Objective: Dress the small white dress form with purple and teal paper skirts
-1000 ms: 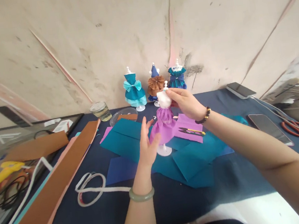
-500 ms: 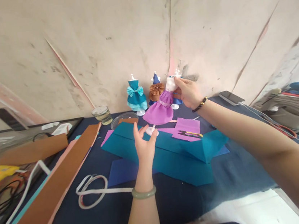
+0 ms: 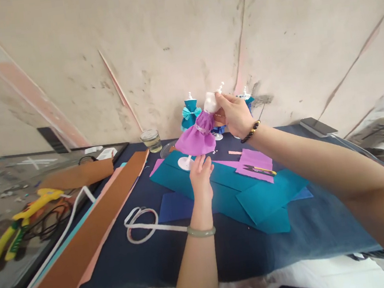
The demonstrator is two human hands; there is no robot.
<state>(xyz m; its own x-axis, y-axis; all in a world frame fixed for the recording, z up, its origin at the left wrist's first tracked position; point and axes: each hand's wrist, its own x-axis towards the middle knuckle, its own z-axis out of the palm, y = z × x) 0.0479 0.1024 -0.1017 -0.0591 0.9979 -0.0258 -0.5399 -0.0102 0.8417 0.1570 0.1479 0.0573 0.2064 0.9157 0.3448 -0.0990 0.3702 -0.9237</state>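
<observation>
My right hand (image 3: 233, 114) grips the white bust of a small mannequin (image 3: 210, 102) that wears a purple paper skirt (image 3: 196, 138). The mannequin is tilted, its round white base (image 3: 185, 163) lifted toward the left. My left hand (image 3: 201, 174) is below the skirt, fingers up and loosely apart, touching the skirt's hem near the base. Under both hands lie teal paper sheets (image 3: 225, 186) on a dark blue cloth.
Finished mini dresses stand by the wall, one teal (image 3: 190, 114). A glass jar (image 3: 151, 140), a long brown paper strip (image 3: 85, 241), white ribbon loop (image 3: 142, 222), purple sheets with snips (image 3: 256, 169), a yellow glue gun (image 3: 35, 205) at left, a phone (image 3: 317, 126) at right.
My right hand has carried the mannequin farther left and tilted it more. My left hand has risen to the skirt's hem. The camera has swung left.
</observation>
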